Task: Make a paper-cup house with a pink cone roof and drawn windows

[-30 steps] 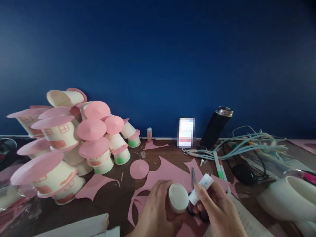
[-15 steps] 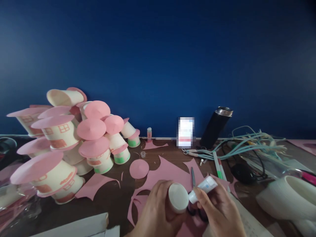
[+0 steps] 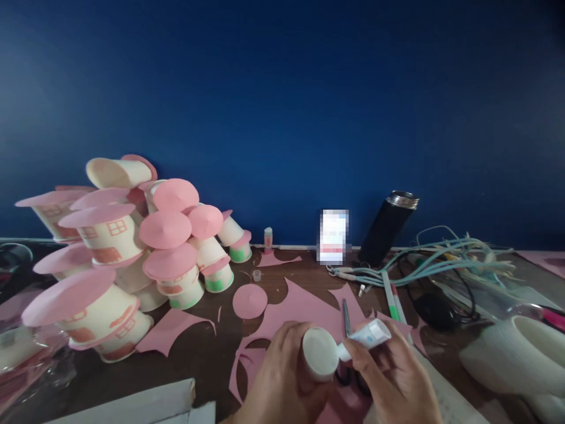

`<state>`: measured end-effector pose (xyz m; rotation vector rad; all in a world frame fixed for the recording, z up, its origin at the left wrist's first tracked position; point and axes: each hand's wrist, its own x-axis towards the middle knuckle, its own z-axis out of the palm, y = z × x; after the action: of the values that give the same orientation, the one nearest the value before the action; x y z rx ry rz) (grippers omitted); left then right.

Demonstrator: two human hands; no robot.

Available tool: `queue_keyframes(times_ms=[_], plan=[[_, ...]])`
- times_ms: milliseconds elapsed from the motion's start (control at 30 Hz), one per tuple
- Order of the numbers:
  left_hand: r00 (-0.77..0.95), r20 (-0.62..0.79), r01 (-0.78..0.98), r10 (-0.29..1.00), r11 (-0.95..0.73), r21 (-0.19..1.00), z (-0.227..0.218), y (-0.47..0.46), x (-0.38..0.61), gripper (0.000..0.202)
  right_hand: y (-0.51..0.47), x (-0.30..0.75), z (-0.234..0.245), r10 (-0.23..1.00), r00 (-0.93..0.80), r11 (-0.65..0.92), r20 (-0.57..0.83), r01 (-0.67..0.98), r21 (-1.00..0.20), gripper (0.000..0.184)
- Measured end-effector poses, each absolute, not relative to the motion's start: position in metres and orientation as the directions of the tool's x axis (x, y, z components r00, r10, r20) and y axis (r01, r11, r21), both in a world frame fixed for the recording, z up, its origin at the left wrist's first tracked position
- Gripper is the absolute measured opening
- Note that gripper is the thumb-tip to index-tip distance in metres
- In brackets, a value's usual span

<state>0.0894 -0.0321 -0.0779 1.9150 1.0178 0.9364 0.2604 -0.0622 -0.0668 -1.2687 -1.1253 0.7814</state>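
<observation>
My left hand (image 3: 282, 377) is wrapped around a white paper cup (image 3: 320, 351), its round end turned up toward me. In my right hand (image 3: 392, 371) a small white tube (image 3: 365, 340) is pinched between thumb and fingers. The tube's narrow end touches or nearly touches the cup's rim; I cannot tell which. Beneath both hands lie cut pink paper sheets (image 3: 304, 312) and scissors (image 3: 346, 315), their handles partly hidden. A pink paper cone (image 3: 249, 301) rests on the table to the left of the sheets.
Stacked cups with pink cone roofs (image 3: 172, 259) fill the left. A black flask (image 3: 386, 229) and a blurred lit screen (image 3: 333, 235) stand at the back. Pale blue cables (image 3: 424, 265), markers (image 3: 391, 297) and a black computer mouse (image 3: 435, 311) lie right, near a white rounded object (image 3: 498, 359).
The view has shifted very slightly. My right hand and the tube have tilted a little; the cup stays in my left hand.
</observation>
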Motion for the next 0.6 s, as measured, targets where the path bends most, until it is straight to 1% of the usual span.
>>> queue_keyframes(times_ms=[200, 333, 433, 500, 600], plan=[[0.402, 0.230, 0.357, 0.886, -0.384, 0.852, -0.080, -0.032, 0.090, 0.062, -0.060, 0.263, -0.070, 0.916, 0.271, 0.236, 0.295, 0.231, -0.944, 0.017], [0.405, 0.260, 0.386, 0.877, -0.422, 0.820, -0.085, -0.031, 0.090, 0.062, -0.059, 0.263, -0.069, 0.897, 0.262, 0.286, 0.356, 0.269, -0.920, 0.017], [0.391, 0.280, 0.416, 0.877, -0.440, 0.796, -0.090, -0.030, 0.089, 0.068, -0.061, 0.262, -0.069, 0.889, 0.263, 0.282, 0.375, 0.332, -0.900, 0.019], [0.374, 0.258, 0.418, 0.891, -0.410, 0.810, -0.092, -0.030, 0.089, 0.069, -0.061, 0.263, -0.070, 0.894, 0.261, 0.263, 0.364, 0.351, -0.899, 0.020], [0.386, 0.221, 0.364, 0.896, -0.368, 0.856, -0.091, -0.030, 0.088, 0.065, -0.063, 0.265, -0.072, 0.905, 0.244, 0.256, 0.348, 0.341, -0.905, 0.021]])
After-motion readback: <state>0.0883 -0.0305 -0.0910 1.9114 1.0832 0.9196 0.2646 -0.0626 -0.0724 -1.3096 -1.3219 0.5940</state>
